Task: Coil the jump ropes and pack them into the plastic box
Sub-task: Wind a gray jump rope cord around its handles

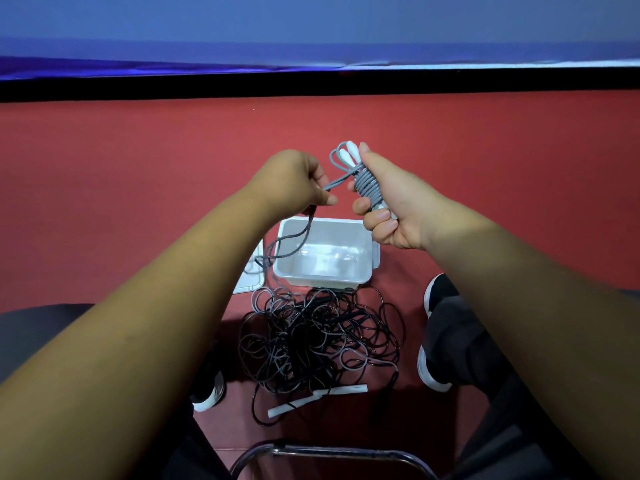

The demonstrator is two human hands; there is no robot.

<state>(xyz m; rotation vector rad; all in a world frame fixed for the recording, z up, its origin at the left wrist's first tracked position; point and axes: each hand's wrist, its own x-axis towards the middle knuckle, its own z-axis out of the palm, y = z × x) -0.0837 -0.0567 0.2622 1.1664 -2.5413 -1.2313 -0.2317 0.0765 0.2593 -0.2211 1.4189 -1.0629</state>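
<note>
Ropes, box and both grips sit in one view over a red floor [138, 202], as we look down from a seat.

Right grip [391, 206]: clenched round a gray rope [367, 187], fingers curled on the near side, thumb up along the far side. The rope is wound in tight turns round its two white handles [348, 155]. Their tips stick out above the fist beside a small gray loop.

Left grip [294, 181]: pinching the free run of the same rope between thumb and fingertips, just left of the bundle. We note the short stretch between the two grips looks taut. Below the left grip the strand hangs slack, crosses the left corner of the box [322, 280] and drops toward the floor.

Box: pale translucent plastic, open, standing on the floor below our grips, glare on its bottom. Its lid [247, 285] lies flat just to the left, partly hidden by our left forearm.

Nearer to us, reaching up to the box's near wall, lies a pile of ropes [311, 341], mostly black with some gray loops, thoroughly tangled. Loose handles [343, 390], white, lie at its near edge.

A shoe [431, 374] with dark upper and white sole stands right of the pile. A curved metal chair frame [329, 455] shows at the bottom edge.
</note>
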